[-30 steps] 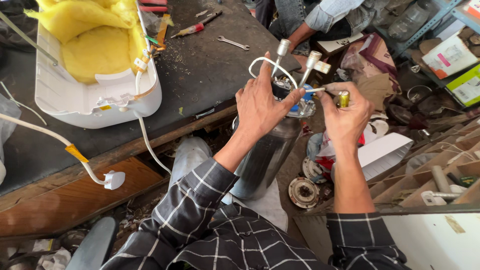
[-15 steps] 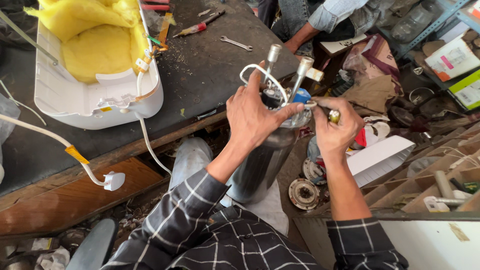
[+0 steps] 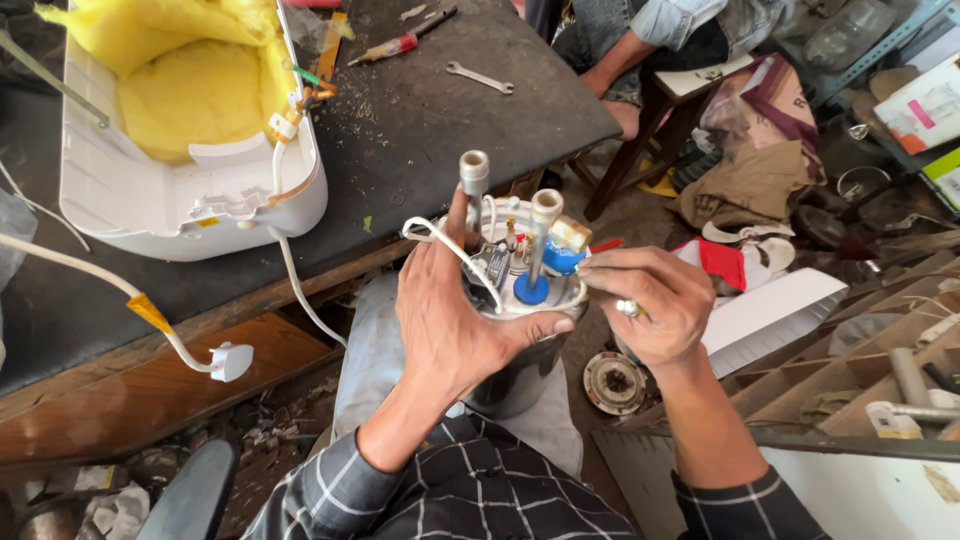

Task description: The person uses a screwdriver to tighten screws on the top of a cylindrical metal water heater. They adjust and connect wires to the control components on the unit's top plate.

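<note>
Tank (image 3: pixel 520 370) of a small water heater, propped upright in your lap at the edge of the counter (image 3: pixel 420 120).

Your left hand (image 3: pixel 455 320) is wrapped tight around the tank's top rim, thumb along the front, a white wire (image 3: pixel 455 250) looping over its fingers. Your right hand (image 3: pixel 645 300) is pinched shut on a small fitting beside the blue cap (image 3: pixel 562 258), just right of the two upright metal pipes (image 3: pixel 545 235). Keep the left grip firm so the tank cannot roll, and turn with the fingertips only — the wires sit close. The fitting itself is hidden behind your fingers, and the tank's lower body is lost below your wrist. Behind, the white casing (image 3: pixel 190 200) with yellow foam lies on the counter near a spanner (image 3: pixel 480 77) — another person sits beyond.
</note>
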